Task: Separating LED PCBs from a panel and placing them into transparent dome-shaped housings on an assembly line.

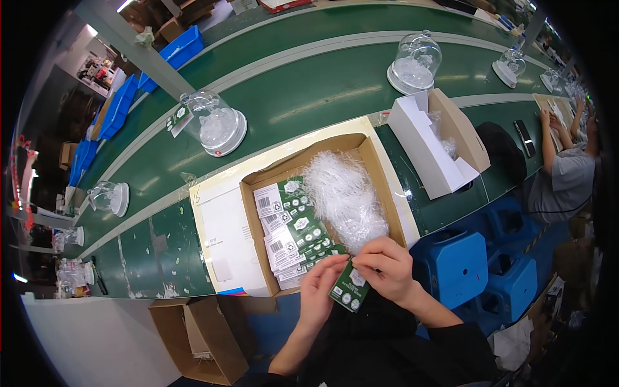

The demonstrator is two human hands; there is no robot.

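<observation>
Head view: one green tag (349, 291) is pinched by both the left hand (317, 293) and right hand (385, 267) at lower centre; many tags (293, 233) are left in the cardboard box (380, 177).

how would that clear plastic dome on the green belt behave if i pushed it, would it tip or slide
The clear plastic dome lies tilted, its round base off the green conveyor belt, so a push would probably roll or rock it. It looks thin-walled and hollow, so likely light. The smooth shell may be slippery to grip.

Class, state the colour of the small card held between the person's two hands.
Dark green with white markings: the card, seen in the head view, the only one.
</observation>
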